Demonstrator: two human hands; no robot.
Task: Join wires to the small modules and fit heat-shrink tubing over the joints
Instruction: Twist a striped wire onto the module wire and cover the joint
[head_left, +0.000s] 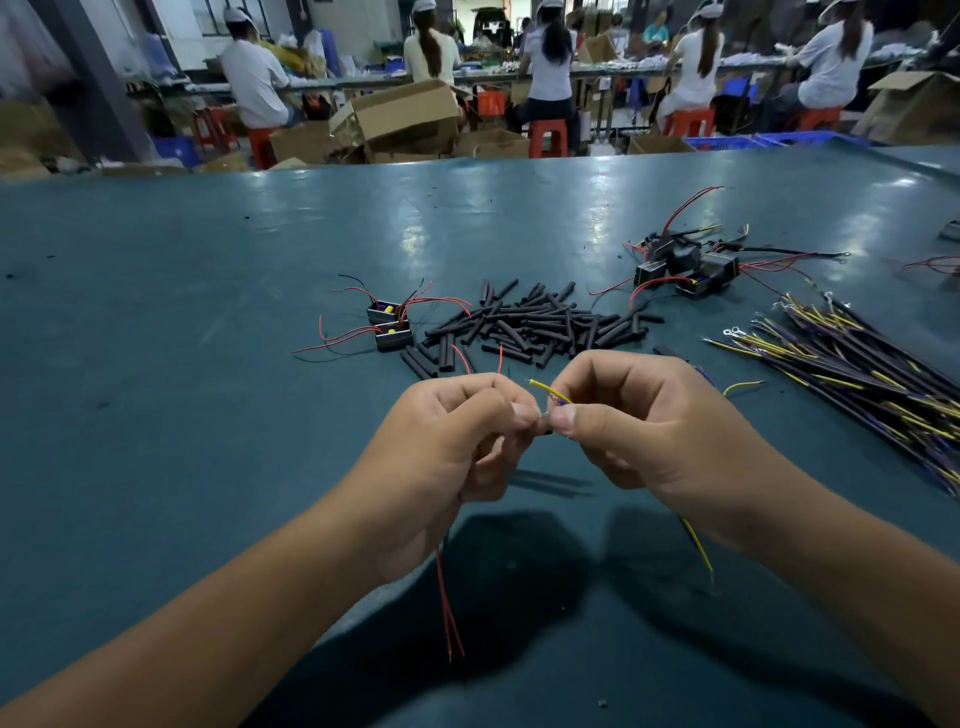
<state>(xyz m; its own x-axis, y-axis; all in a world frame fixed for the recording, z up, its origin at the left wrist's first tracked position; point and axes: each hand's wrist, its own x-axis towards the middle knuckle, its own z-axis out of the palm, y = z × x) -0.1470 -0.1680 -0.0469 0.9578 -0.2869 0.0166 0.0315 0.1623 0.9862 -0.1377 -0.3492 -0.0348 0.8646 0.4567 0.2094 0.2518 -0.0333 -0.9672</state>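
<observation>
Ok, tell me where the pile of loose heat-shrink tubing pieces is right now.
In the head view, the pile of heat-shrink tubing pieces lies mid-table just beyond the hands, between two small modules on its left and the bundle of yellow and dark wires on its right.

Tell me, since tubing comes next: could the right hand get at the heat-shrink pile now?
Probably yes. The heat-shrink pile lies just beyond the right hand with nothing between, but that hand is pinching the yellow wire and must release first.

I see black heat-shrink tubing pieces (540, 325) heaped mid-surface, two small modules (389, 325) with red wires lying just left of them.
</observation>
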